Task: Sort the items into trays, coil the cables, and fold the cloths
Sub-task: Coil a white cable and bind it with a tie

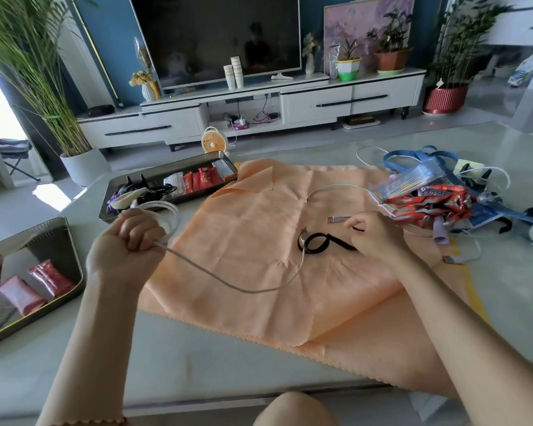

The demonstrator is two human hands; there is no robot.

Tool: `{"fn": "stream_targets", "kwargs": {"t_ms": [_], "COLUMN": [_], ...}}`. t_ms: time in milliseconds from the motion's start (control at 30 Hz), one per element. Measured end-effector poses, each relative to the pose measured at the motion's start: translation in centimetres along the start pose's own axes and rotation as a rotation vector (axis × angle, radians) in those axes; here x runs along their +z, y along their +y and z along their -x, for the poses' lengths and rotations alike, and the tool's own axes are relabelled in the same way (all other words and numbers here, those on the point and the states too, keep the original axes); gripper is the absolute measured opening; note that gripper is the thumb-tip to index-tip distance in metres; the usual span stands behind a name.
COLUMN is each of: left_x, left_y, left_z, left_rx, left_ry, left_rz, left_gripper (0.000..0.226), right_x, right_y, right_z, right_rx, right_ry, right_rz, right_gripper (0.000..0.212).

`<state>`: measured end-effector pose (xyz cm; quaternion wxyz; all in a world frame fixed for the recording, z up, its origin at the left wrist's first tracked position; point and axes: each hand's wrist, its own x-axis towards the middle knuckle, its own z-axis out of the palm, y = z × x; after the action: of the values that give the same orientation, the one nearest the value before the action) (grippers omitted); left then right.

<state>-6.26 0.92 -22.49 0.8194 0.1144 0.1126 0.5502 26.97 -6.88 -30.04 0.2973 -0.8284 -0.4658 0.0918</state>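
Your left hand [130, 238] grips the coiled white cable [228, 284] while your right hand [373, 235] pinches its black strap [317, 242] over the orange cloth [259, 229].

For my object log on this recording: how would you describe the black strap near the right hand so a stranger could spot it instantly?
Find the large peach-orange cloth spread on the pale table. Near its middle, the right hand pinches one end of a narrow black strap curled into a loop. Unlike the thin pale grey cable meeting it, it is black and flat.
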Motion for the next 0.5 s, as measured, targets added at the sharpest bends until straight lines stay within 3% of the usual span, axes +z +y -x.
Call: {"fn": "stream_targets", "kwargs": {"t_ms": [100,167,233,300,433,500], "left_x": [0.5,0.7,0.9,1.1,1.2,1.2], "left_y": [-2.3,-4.0,-5.3,-6.1,-6.9,-7.2], "left_z": [0.1,0.1,0.1,0.1,0.7,1.2], "left_rx": [-0.089,-0.135,-0.182,-0.22,-0.277,-0.313], "left_ry": [-0.03,-0.059,-0.074,-0.075,-0.066,-0.032], "left_rz": [-0.129,-0.183,-0.202,-0.195,-0.207,-0.25], "left_gripper": [0.026,0.024,0.023,0.026,0.028,0.029], "right_x": [-0.3,0.0,0.7,2.6,5.3,5.2], "right_y": [-2.2,-4.1,-6.0,-6.3,-3.0,-1.9], "right_z": [0.2,0.7,1.8,2.4,2.2,1.5], "right_rx": [-0.018,-0.14,-0.295,-0.425,-0.343,-0.288], "right_ry": [0.097,0.189,0.161,0.064,-0.024,-0.012], "right_rz": [-0.039,-0.071,-0.156,-0.145,0.203,0.204], "right_gripper": [0.014,0.029,0.047,0.045,0.033,0.026]}}
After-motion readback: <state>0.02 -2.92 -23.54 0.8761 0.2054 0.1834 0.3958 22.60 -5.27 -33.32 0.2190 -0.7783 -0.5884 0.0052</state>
